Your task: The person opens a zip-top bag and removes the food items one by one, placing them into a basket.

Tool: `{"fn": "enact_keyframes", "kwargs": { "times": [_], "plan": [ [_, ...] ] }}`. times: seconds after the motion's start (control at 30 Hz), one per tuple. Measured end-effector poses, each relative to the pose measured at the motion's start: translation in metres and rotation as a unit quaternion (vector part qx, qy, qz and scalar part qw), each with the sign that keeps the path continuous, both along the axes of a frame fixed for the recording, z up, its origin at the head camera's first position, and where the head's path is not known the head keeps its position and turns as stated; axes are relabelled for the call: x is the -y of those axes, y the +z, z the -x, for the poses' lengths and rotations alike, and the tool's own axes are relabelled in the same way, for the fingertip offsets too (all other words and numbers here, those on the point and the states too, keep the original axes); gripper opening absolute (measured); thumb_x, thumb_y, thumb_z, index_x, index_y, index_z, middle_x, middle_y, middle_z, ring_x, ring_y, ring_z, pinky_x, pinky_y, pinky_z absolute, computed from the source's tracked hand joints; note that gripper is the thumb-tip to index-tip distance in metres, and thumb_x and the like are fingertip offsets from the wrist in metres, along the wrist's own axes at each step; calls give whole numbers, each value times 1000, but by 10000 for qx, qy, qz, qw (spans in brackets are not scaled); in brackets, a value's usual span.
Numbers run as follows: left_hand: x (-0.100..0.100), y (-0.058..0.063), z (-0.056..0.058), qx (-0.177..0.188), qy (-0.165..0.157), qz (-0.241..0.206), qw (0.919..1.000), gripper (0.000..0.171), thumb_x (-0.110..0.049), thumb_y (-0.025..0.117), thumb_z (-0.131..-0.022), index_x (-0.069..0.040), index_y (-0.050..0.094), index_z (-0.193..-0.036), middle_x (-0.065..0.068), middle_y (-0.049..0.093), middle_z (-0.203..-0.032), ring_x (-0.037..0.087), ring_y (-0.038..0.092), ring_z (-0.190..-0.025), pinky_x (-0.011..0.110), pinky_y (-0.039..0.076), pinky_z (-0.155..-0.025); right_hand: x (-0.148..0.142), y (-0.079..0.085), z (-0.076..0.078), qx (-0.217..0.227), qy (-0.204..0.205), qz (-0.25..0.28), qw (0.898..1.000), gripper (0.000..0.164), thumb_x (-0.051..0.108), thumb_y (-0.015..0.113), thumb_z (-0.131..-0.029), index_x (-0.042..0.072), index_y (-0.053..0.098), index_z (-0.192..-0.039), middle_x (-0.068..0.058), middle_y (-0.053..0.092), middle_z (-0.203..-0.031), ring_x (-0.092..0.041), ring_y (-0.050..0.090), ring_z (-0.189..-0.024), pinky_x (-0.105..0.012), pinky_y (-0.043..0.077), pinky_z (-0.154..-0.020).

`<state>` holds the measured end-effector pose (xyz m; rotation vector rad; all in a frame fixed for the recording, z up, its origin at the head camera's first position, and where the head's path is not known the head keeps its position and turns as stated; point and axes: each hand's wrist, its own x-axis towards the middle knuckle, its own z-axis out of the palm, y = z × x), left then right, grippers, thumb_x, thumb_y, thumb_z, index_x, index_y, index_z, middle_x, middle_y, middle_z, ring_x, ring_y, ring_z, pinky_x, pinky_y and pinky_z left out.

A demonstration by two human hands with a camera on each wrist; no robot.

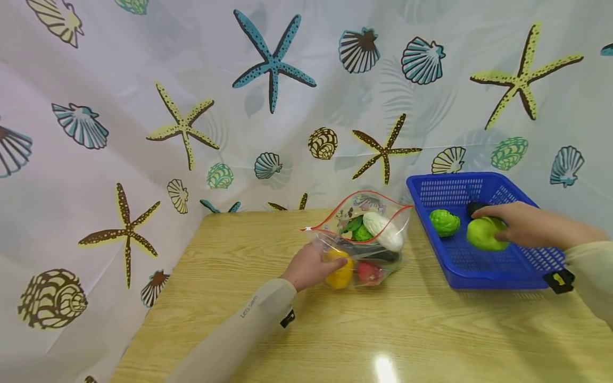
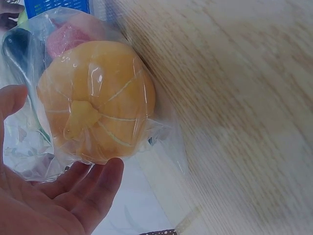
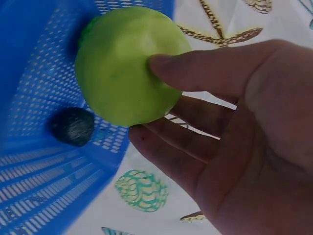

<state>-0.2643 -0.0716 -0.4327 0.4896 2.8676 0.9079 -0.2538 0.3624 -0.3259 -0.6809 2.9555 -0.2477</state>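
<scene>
My left hand (image 1: 310, 267) grips the near left side of a clear zip bag (image 1: 330, 242) with a red-edged open mouth. In the bag, a yellow-orange pumpkin (image 2: 98, 98) lies by my left fingers, beside a pinkish-red item (image 1: 369, 273). A long dark eggplant-like piece (image 1: 378, 254) and a white vegetable (image 1: 384, 231) with green leaves are also inside. My right hand (image 1: 522, 223) holds a round, smooth light-green fruit (image 3: 127, 68) between thumb and fingers, above the blue basket (image 1: 452, 266). Its exact kind is unclear.
A green leafy head (image 1: 444, 222) sits at the basket's left side. A dark, rough, avocado-like piece (image 3: 73, 126) lies toward the basket's back. The wooden table (image 1: 239, 250) meets a shell-and-starfish patterned curtain (image 1: 287, 133) behind.
</scene>
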Motion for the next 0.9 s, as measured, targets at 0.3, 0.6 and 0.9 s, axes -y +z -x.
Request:
{"fn": "enact_keyframes", "kwargs": {
  "times": [0.3, 0.6, 0.9],
  "plan": [
    [-1, -1, 1, 2, 19, -9, 10000, 87, -69, 56, -80, -12, 37, -145, 7, 52, -136, 23, 49, -115, 44, 43, -97, -22, -21, 6, -191, 147, -131, 9996, 46, -8, 66, -75, -5, 59, -121, -29, 62, -112, -41, 56, -96, -54, 50, -73],
    [-1, -1, 2, -33, 26, 25, 10000, 92, -69, 56, -80, -10, 34, -147, 10, 49, -138, 24, 46, -118, 44, 42, -98, 26, 0, 4, -601, 396, 165, 9973, 34, 0, 63, -86, -2, 61, -120, -18, 66, -109, -30, 59, -97, -52, 52, -78],
    [-2, 0, -1, -43, 32, -14, 10000, 86, -64, 59, -82, -11, 35, -146, 9, 51, -136, 23, 47, -116, 44, 42, -98, 109, 36, -3, -1804, 1182, 874, 9725, 22, 4, 65, -88, 11, 70, -108, -2, 69, -102, -13, 59, -91, -44, 54, -74]
  ]
}}
